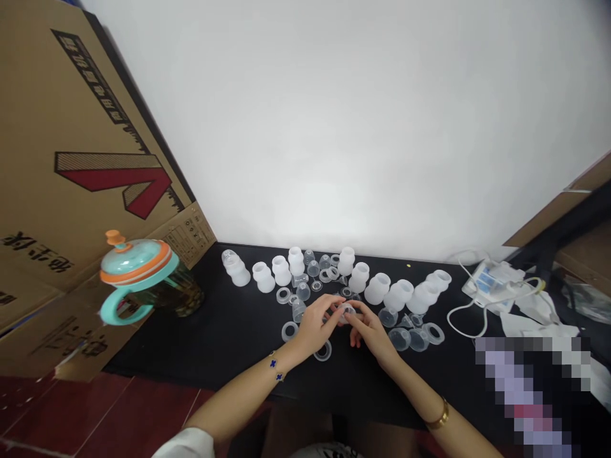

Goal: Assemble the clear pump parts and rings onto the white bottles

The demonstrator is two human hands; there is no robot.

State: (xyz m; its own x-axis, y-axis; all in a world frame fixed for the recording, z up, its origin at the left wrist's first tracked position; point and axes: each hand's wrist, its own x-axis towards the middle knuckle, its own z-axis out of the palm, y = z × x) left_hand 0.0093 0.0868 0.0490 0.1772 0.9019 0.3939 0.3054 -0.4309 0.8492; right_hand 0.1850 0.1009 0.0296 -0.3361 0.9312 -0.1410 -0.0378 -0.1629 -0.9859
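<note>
My left hand (316,323) and my right hand (370,329) meet over the black table (229,337). Together they pinch a small clear plastic part (345,312) between their fingertips. A clear ring (323,351) lies just below my left hand and another ring (289,331) to its left. Behind my hands stands a row of frosted white bottles (377,287), with small clear domes (303,291) and rings scattered among them. Clear caps (400,338) lie to the right of my right hand.
A glass jug with a teal handle and orange-rimmed lid (143,280) stands at the left, against a large cardboard box (71,159). A white device with cables (491,283) lies at the right. A white wall (358,114) rises behind the table.
</note>
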